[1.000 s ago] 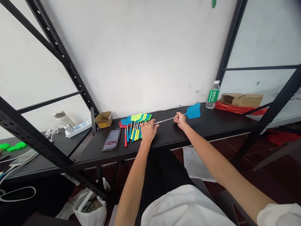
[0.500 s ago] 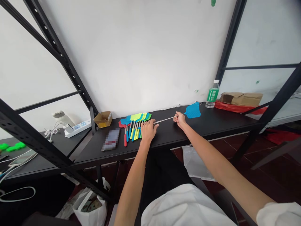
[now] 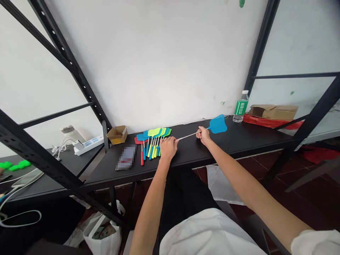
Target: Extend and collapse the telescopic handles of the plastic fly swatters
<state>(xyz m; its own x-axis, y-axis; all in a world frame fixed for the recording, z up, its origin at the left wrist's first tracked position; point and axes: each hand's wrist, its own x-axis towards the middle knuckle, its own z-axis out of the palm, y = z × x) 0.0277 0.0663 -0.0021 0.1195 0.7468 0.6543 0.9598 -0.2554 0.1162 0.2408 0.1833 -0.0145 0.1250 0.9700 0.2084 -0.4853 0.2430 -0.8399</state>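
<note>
A fly swatter with a blue square head point(image 3: 218, 124) and a thin metal rod is stretched between my hands above the black shelf. My right hand point(image 3: 203, 135) is closed around the rod just below the blue head. At the other end my left hand point(image 3: 168, 147) has its fingers wrapped over the handle, which they hide. Left of that hand lies a row of several fly swatters point(image 3: 154, 141) with blue, yellow, green and red heads and handles. The handles point toward me, and the rightmost ones are partly covered by my left hand.
On the black shelf point(image 3: 106, 173) stand a small cardboard box point(image 3: 117, 135) and a pixelated flat item point(image 3: 126, 157). A water bottle point(image 3: 240, 107) and a torn carton point(image 3: 273, 111) are at the right. A power strip point(image 3: 89, 144) lies on the left table. Black metal posts frame both sides.
My left hand's fingers have closed more tightly over the handle end of the swatter. My right hand and the blue head have hardly moved.
</note>
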